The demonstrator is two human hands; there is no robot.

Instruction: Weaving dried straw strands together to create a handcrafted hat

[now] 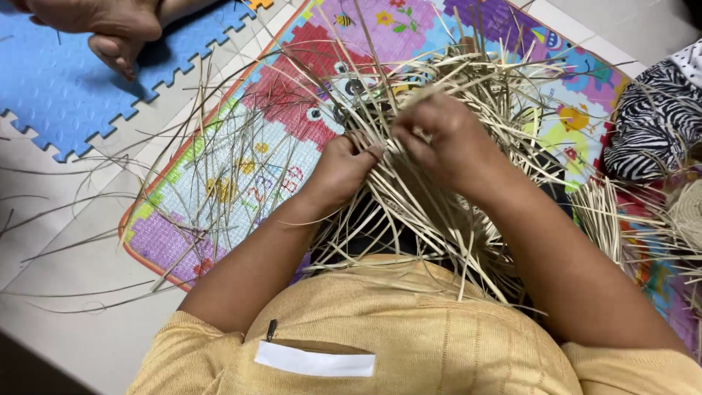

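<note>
**Both hands deep in the straw weave**

While the bundle of pale straw strips (431, 183) lies across our lap, we work with both hands at its middle. Our left hand (344, 172) sits at the near-left edge of the bundle, fingers curled together and pinched on a few strips. Our right hand (439, 139) rests on top of the bundle just beside the left, its fingers bent down and closed around a strand; how tight the hold is we cannot tell, since the fingertips are buried in the straw.

We judge this to be the interlacing step: strips being crossed and tucked while the loose ends fan outward in all directions. The next move seems to call for keeping the pinched strips taut with one hand while the other threads a free end through, without letting the crossing slip.

Beneath the bundle lies a colourful cartoon play mat (219, 190). Left of the bundle, beyond the mat, are blue foam puzzle tiles (58, 80), where another person's hand (102, 25) rests. Right of the bundle sits a zebra-patterned cloth (654, 124).
</note>
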